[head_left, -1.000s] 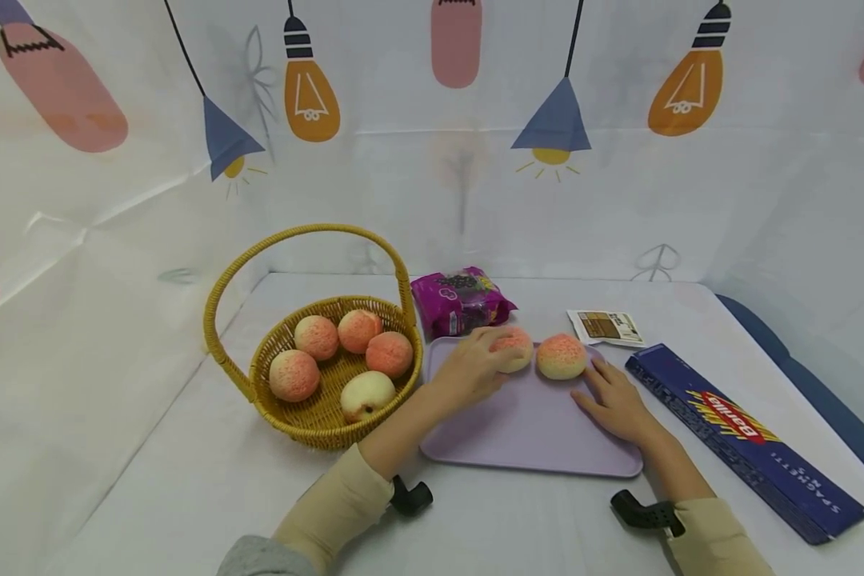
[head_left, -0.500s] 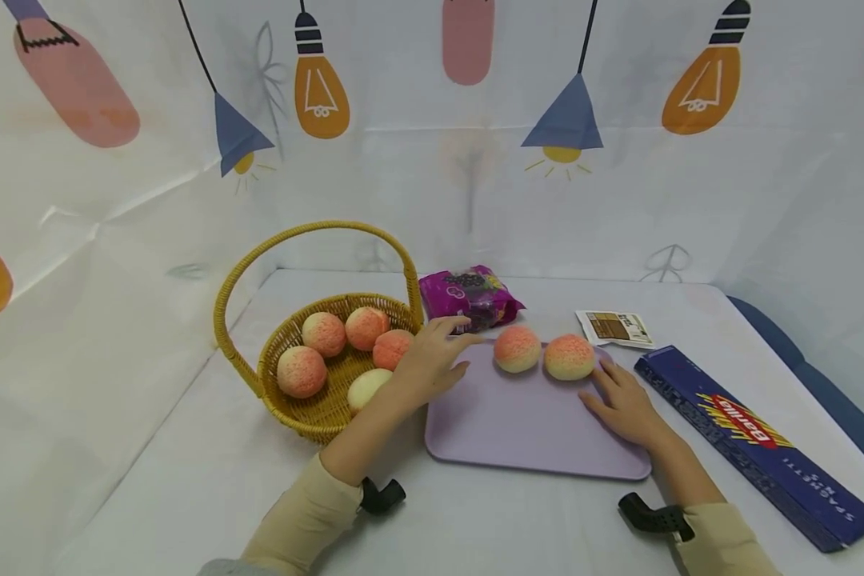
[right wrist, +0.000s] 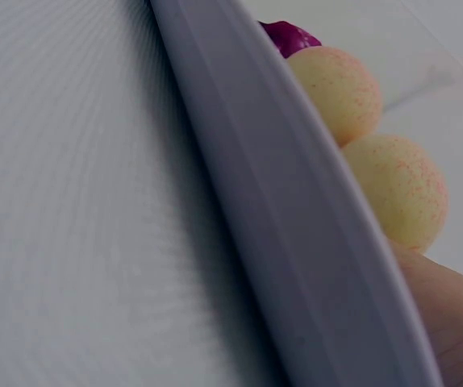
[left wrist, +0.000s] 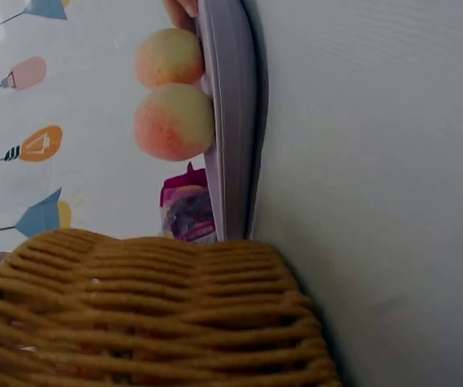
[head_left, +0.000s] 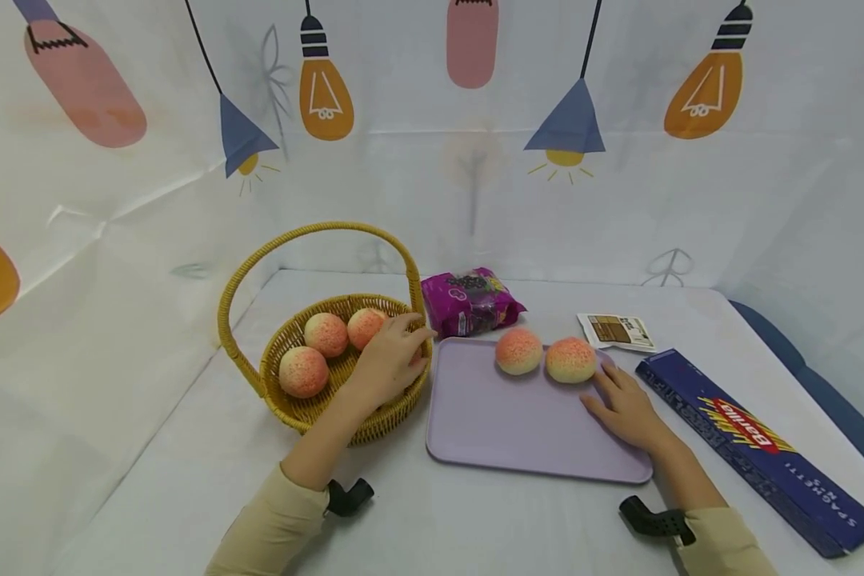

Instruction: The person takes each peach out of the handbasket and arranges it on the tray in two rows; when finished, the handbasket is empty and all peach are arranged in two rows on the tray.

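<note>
My left hand (head_left: 389, 360) reaches into the yellow wicker basket (head_left: 277, 408), over the peach at its right side; a sliver of that peach shows between thumb and fingers. Contact there is hidden. Three other peaches, one of them a peach (head_left: 304, 372), show in the basket; the paler one is hidden behind my left hand and forearm. Two peaches, left peach (head_left: 518, 351) and right peach (head_left: 571, 360), sit side by side on the lilac tray (head_left: 504, 432). My right hand (head_left: 626, 408) rests on the tray's right side, fingers extended beside the right peach.
Behind the tray lies a purple packet (head_left: 470, 302). A small white-and-brown sachet (head_left: 617, 331) lies at the back right, and a long blue spaghetti box (head_left: 759, 452) slants along the right. The basket's tall handle (head_left: 317, 228) arches above it.
My left hand has let go of the left peach on the tray and moved left into the basket. The right hand stays at the tray. The view has shifted slightly.
</note>
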Demonstrator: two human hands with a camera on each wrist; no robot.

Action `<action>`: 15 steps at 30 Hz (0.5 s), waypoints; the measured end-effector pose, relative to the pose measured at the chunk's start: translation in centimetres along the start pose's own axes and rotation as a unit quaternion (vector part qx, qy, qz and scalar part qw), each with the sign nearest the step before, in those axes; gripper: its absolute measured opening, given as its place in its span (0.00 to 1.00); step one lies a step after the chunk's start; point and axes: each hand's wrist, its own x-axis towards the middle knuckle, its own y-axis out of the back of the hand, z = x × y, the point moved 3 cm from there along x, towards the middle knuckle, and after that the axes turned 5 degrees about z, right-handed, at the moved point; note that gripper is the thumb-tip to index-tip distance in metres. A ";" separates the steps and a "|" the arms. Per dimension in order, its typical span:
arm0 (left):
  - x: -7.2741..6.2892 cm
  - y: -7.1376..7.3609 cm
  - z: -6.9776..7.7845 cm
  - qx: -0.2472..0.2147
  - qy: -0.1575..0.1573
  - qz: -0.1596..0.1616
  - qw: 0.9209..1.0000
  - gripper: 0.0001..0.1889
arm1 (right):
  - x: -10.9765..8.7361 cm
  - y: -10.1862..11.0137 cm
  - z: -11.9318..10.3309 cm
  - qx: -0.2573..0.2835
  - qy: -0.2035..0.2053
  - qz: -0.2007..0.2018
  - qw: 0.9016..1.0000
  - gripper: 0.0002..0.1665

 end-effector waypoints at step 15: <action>-4.2 1.8 -3.3 -0.036 0.167 -0.059 0.983 0.25 | 0.0 0.1 -0.1 -0.007 0.025 0.018 1.000 0.36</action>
